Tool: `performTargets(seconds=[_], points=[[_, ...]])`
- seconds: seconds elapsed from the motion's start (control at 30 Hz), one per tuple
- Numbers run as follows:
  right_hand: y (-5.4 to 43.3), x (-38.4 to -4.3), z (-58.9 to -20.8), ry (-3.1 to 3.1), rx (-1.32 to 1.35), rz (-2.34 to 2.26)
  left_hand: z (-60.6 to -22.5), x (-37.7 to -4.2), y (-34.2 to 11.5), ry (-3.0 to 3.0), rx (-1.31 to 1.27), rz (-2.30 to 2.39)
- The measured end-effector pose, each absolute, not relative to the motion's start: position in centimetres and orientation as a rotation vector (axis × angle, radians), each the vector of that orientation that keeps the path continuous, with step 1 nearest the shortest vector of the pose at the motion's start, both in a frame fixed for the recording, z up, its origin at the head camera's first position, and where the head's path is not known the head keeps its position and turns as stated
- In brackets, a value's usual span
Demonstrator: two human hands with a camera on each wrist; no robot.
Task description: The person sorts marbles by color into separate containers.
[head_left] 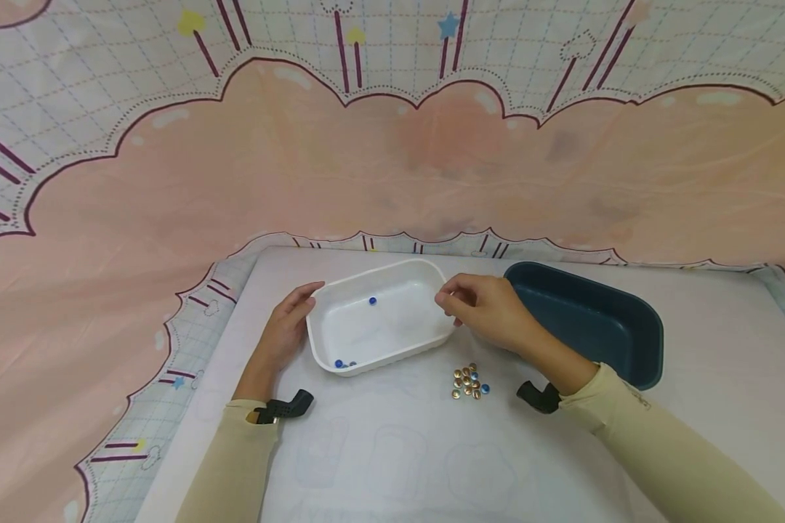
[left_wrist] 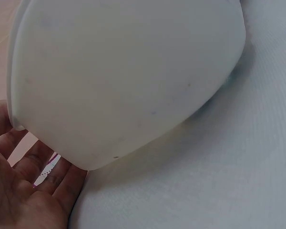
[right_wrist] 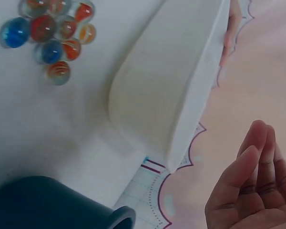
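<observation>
Evidently, left hand [head_left: 281, 327] grips white tray [head_left: 395, 327], right hand [head_left: 490, 309] nearby

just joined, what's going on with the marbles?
The person's left grip holds the white tray by its left end. The right grip is at the tray's right end, fingers bent; I can't tell whether it holds anything. A few blue marbles are in the white tray. A loose cluster of marbles, mostly orange-toned with a couple of blue ones, sits outside it, nearer the person. The dark blue tray is on the right, partly hidden by the right arm.
</observation>
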State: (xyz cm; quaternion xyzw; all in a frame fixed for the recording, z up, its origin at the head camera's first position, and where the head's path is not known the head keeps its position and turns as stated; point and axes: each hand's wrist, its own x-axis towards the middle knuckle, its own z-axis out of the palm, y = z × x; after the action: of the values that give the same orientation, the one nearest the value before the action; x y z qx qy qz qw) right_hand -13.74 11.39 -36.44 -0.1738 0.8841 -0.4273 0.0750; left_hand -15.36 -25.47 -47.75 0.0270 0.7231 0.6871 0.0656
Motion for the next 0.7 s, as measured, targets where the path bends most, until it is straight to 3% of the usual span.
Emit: performTargets(seconds=[0.7], points=[[14.3, -10.6, -38.5, 2.666, -0.564, -1.216, -47.6, -15.3, -25.4, 2.165, 0.074, 2.082]])
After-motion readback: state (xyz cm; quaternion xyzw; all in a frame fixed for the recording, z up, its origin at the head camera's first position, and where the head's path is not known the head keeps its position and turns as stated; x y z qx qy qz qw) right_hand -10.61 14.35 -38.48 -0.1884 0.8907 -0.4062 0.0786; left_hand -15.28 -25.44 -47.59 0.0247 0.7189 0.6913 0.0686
